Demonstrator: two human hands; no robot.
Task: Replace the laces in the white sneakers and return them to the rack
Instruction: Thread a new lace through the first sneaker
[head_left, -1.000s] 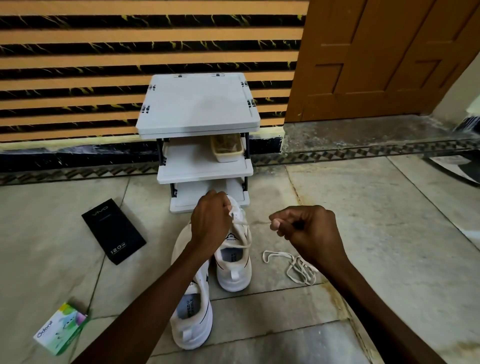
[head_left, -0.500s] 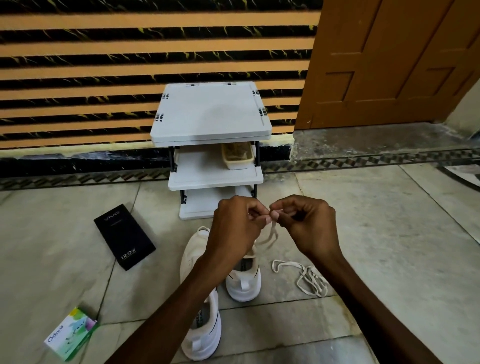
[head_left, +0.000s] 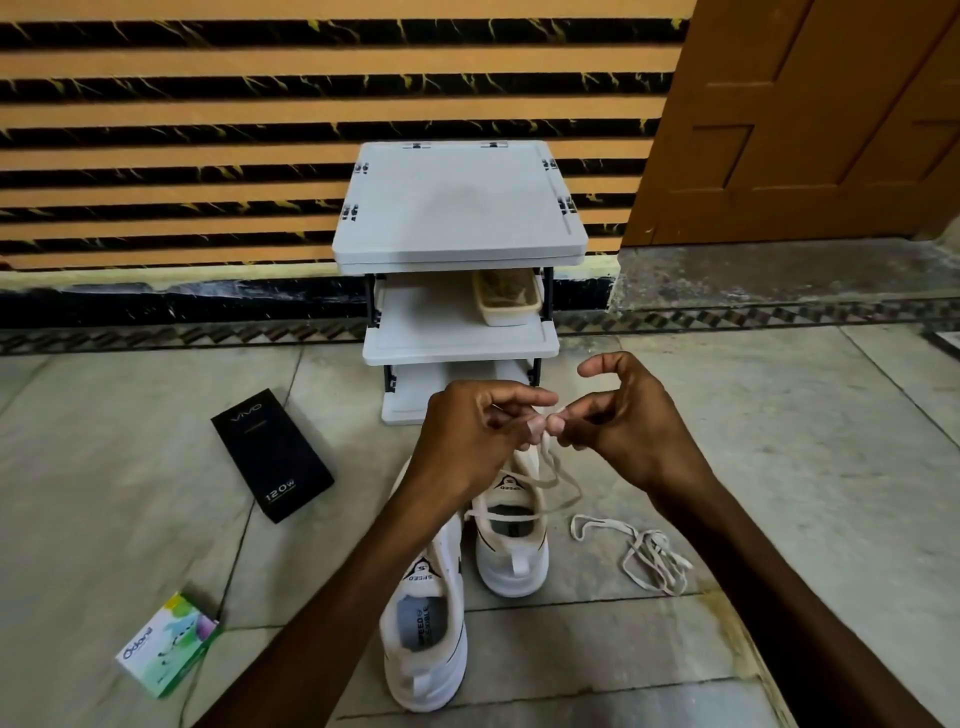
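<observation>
Two white sneakers stand on the floor, heels toward me: the far one (head_left: 511, 556) and the near one (head_left: 423, 644). Above the far sneaker my left hand (head_left: 470, 436) and my right hand (head_left: 623, 421) meet, and both pinch the cream lace (head_left: 553, 470) that runs up from that shoe. My right forefinger sticks up free. A loose lace (head_left: 641, 551) lies in a tangle on the floor to the right of the shoes. The grey three-shelf rack (head_left: 460, 208) stands against the wall just beyond my hands.
A beige tray (head_left: 506, 301) sits on the rack's middle shelf. A black phone box (head_left: 272, 454) lies on the floor to the left, and a green and white carton (head_left: 166, 644) lies nearer me. A wooden door (head_left: 810, 119) is at the back right.
My hands came together over the far sneaker. The right hand moved left, the left hand rose off the shoe, and both now pinch the lace at one spot.
</observation>
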